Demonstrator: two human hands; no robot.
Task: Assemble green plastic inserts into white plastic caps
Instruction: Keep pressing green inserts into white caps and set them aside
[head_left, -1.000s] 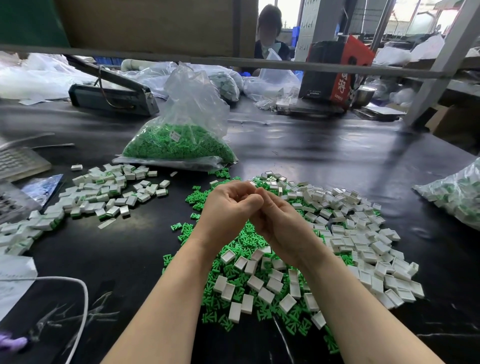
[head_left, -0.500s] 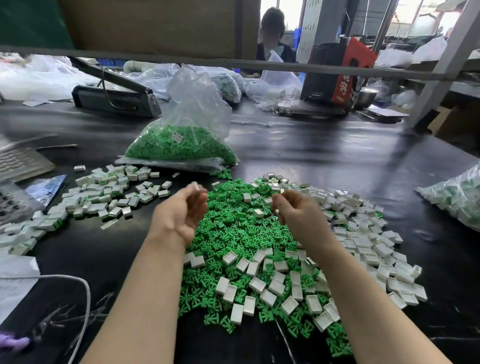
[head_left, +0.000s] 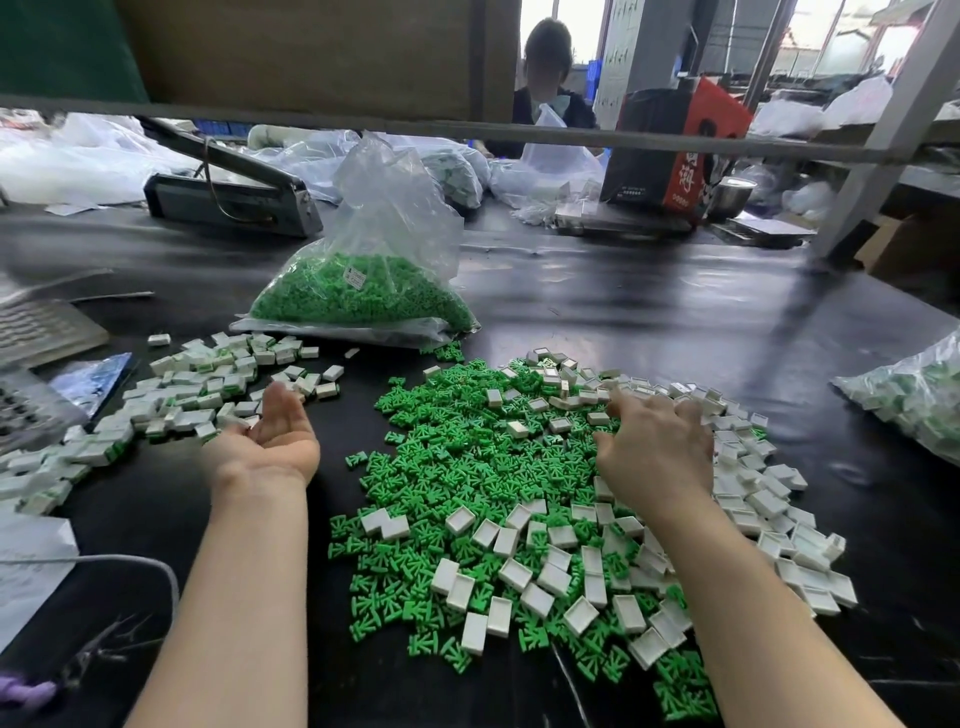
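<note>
Fingers of the right hand (head_left: 655, 451) are spread and curled down onto the far side of the mixed heap, touching small white rectangular plastic caps (head_left: 540, 577); whether one is pinched cannot be told. Fingers of the left hand (head_left: 270, 434) lie relaxed and straight, palm up, holding nothing visible, at the near edge of the pile of assembled white-and-green pieces (head_left: 197, 397).

Loose green branched plastic inserts (head_left: 457, 467) lie in the heap at centre, with caps scattered over them and banked along the right. A clear plastic bag of green inserts (head_left: 363, 296) stands just behind the heap.

Handling, as judged: both parts appear light, rigid moulded plastic, smooth and likely to skate on the glossy black tabletop (head_left: 649, 322). A cap is best taken by its two long side walls, open face up; an insert by its stem, prongs kept free for entry. Thin prongs may bend if forced askew.

Room: bare tabletop lies between heap and finished pile, enough for the left forearm to pass. A second clear bag of parts (head_left: 914, 395) sits well apart at right. A low grey crossbar (head_left: 519, 132) spans overhead beyond the bag; reaches forward should stay low.
</note>
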